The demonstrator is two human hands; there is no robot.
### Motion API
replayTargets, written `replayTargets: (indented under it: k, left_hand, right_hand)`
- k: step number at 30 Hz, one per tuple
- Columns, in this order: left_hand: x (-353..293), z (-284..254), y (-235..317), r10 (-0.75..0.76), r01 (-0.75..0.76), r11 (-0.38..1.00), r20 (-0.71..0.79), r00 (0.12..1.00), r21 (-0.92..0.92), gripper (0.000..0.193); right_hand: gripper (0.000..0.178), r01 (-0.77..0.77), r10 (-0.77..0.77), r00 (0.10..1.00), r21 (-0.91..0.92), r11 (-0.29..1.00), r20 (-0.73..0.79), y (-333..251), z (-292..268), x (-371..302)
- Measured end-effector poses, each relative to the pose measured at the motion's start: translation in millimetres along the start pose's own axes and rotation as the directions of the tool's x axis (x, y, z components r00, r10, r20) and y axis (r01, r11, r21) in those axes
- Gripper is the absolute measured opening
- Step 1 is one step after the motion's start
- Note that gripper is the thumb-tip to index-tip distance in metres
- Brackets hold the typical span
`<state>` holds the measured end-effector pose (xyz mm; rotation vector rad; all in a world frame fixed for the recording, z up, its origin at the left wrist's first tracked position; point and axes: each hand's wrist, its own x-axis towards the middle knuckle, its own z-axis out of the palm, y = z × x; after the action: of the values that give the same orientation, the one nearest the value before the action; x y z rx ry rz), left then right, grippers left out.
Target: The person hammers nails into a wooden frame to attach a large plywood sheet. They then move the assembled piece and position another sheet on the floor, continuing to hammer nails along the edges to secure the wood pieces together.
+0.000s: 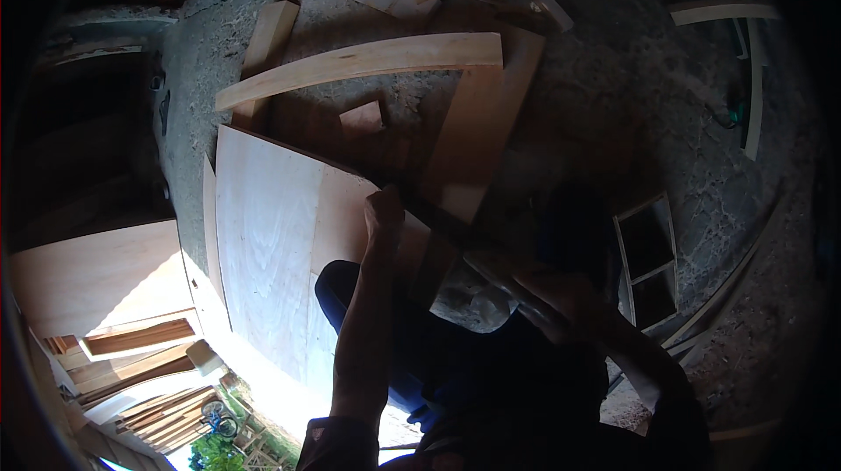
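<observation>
A large pale plywood sheet [272,217] slants across my left side, its left part in bright light and its right part in shade. At its upper edge, my left hand [384,211] is closed in a fist and grips the board. My right hand [569,297], in deep shadow, closes around the near end of a long narrow tool [501,278] that seems to be a handsaw. The tool points up and left toward the plywood's edge and my left hand. Darkness hides its far end, its teeth and most of my right fingers.
Beyond the sheet lie a curved wooden piece [368,63], a wide plank [473,129] and a small wood offcut [362,118]. A two-opening wooden frame [646,262] lies at right. Stacked lumber [166,414] and another plywood panel [96,278] are at lower left.
</observation>
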<state>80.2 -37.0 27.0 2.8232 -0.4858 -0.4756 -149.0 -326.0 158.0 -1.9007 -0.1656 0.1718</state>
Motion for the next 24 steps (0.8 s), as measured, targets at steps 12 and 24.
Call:
replayTargets:
  k: [12, 24]
  left_hand:
    - [15, -2, -34, -0.495, 0.471, 0.861, -0.107, 0.862, -0.192, 0.121]
    - [42, -70, -165, -0.802, 0.266, 0.327, -0.118, 0.585, -0.907, 0.052]
  right_hand:
    - [0.05, -0.104, -0.055, 0.883, -0.309, 0.945, -0.466, 6, -43, -42]
    - [0.041, -0.077, -0.2, 0.905, -0.607, 0.791, -0.375, 32, -64, -60]
